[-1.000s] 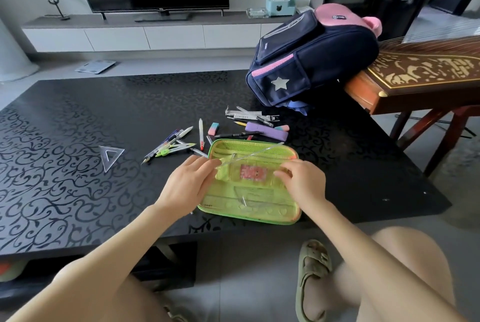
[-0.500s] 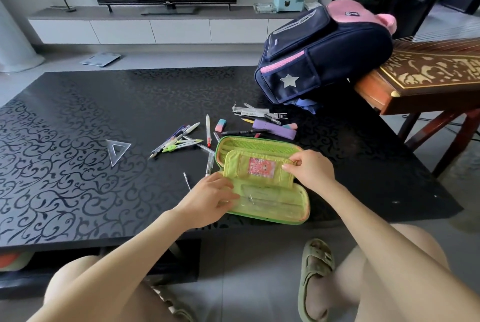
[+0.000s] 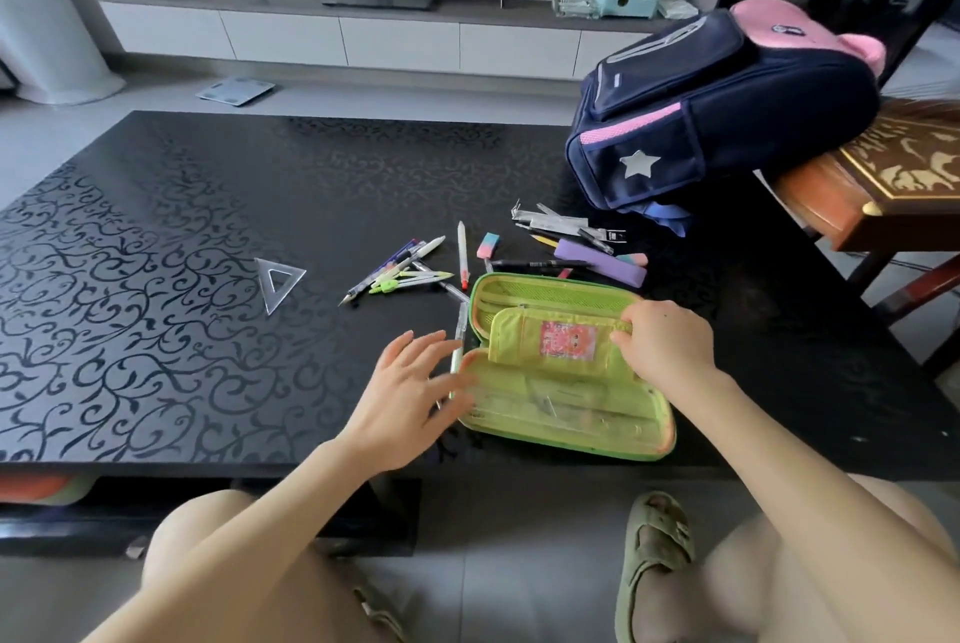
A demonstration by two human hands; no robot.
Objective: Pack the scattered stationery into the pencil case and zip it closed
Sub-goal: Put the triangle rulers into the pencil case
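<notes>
A green pencil case point(image 3: 571, 414) lies open near the table's front edge, its inner flap with a pink card point(image 3: 566, 338) folded up. My right hand point(image 3: 662, 341) pinches the flap's right top edge. My left hand point(image 3: 408, 382) hovers with fingers spread just left of the case, over a clear pen point(image 3: 458, 343) lying beside it. Behind the case lie several pens point(image 3: 395, 268), a green compass point(image 3: 410, 281), a red-tipped pen point(image 3: 462, 253), an eraser point(image 3: 489, 245), a purple box point(image 3: 600, 263) and metal tools point(image 3: 566, 224). A clear set square point(image 3: 278, 281) lies further left.
A navy and pink backpack point(image 3: 727, 107) leans at the table's back right against a carved wooden instrument point(image 3: 893, 164). The black patterned table point(image 3: 156, 304) stretches left. My knees and a sandalled foot point(image 3: 652, 554) are below the front edge.
My right hand has lifted the inner flap up. My left hand has left the case, slid left and opened its fingers over the clear pen.
</notes>
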